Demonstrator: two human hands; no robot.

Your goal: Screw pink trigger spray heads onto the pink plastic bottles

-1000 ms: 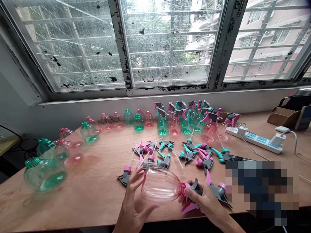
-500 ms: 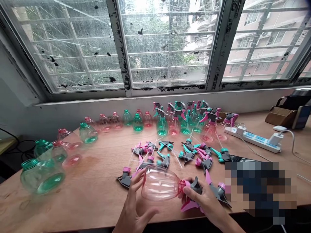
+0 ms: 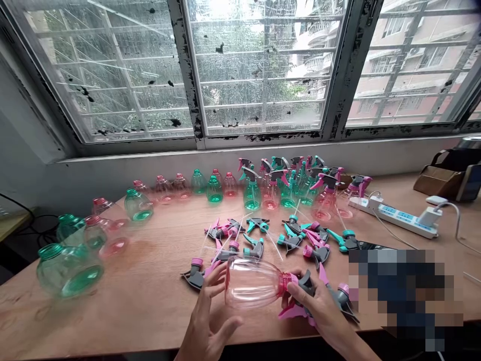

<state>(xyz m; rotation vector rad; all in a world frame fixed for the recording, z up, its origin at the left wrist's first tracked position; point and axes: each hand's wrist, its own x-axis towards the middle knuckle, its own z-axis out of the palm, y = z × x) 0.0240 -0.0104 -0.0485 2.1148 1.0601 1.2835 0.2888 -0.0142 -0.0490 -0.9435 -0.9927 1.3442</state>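
Pink transparent plastic forms the bottle (image 3: 252,287), held on its side over the near part of the wooden table (image 3: 143,311), base to the left and neck to the right. The right hand (image 3: 313,303) is closed around the neck end, thumb at the pink collar of the grey spray head (image 3: 306,283). The left hand (image 3: 208,316) is spread open, fingers curved beside the base edge and thumb well apart from the wall; fingertip contact with the base cannot be confirmed. The table's near edge passes below the bottle, and both forearms cross it. Clearance to the left is wide: plain wood extends from the left hand to the green bottle (image 3: 56,276) near the table's left edge. Clearance ahead is narrow: loose heads (image 3: 319,254) lie directly beyond the bottle, some overlapping, with thin tubes crossing between them. A further head (image 3: 193,278) lies just beside the left fingers. Headless bottles (image 3: 182,187) line the left side and the back edge. Fitted bottles (image 3: 251,194) stand grouped at the back right, near the power strip (image 3: 394,217). A pixelated patch hides part of the near right area.
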